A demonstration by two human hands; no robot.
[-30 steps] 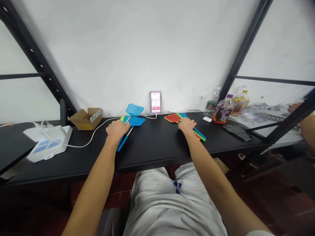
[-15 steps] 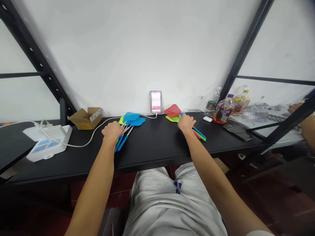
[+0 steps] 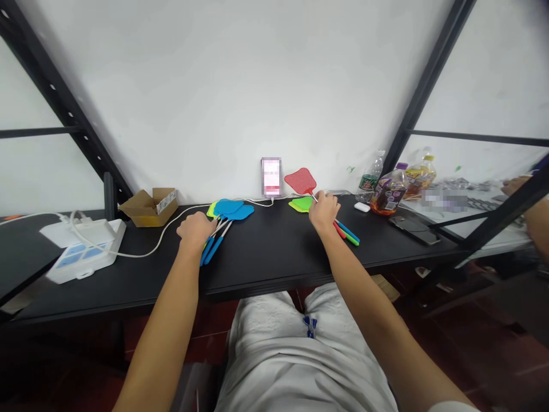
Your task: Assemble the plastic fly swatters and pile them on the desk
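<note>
**Hands and fly swatters on a black tabletop (image 3: 266, 252)**

Head view: The right hand (image 3: 325, 210) grasps the red fly swatter (image 3: 301, 181), its perforated head raised above the green fly swatter (image 3: 302, 203), and hides part of the handles beneath. The left hand (image 3: 195, 230), fingers curled, covers shafts beside the blue fly swatters (image 3: 238, 212); whether it grips any cannot be told. Behind stands a phone (image 3: 271, 178), its white cable (image 3: 150, 252) looping past an open cardboard box (image 3: 151, 209). Clear plastic bottles (image 3: 389, 191) stand at right. The swatter heads are thin, flat and broad; the tabletop is smooth.
</note>
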